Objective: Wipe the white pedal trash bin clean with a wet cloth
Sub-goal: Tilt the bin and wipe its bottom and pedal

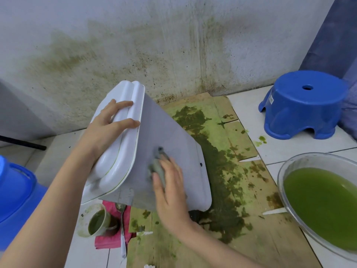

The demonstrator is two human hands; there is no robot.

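Head view only. Bin tilted over on stained cardboard near the wall, lid up and to the left, one flat grey side facing the camera. Left hand laid on the lid, fingers spread and nearly straight across the raised ridge, steadying rather than gripping. Right hand flat on the grey side, fingers extended, pressing a small grey cloth against the panel; hand and cloth blurred.

Handling, as judged: thin plastic shell, likely light and hollow, stiff enough to take pressure but apt to flex at mid-panel. Smooth and probably wet, so likely slippery; apt to slide or rock on its lower edge while tilted. Best hold probably at the lid ridge or rim, where fingers can hook. Lid hinged, so could swing if the hold shifts. Cloth soft, limp, balled small under the palm.

Surface and room: cardboard flattened on white tile floor, heavily blotched with green-brown residue. Wall streaked with the same stain. Clear bowl of green liquid at right, near the cardboard edge. Blue stool beyond it. Small cup of green liquid and a spoon on a pink rag just below the bin. Blue container at far left, partly cut off. Spill risk from bowl and cup if the bin slips.
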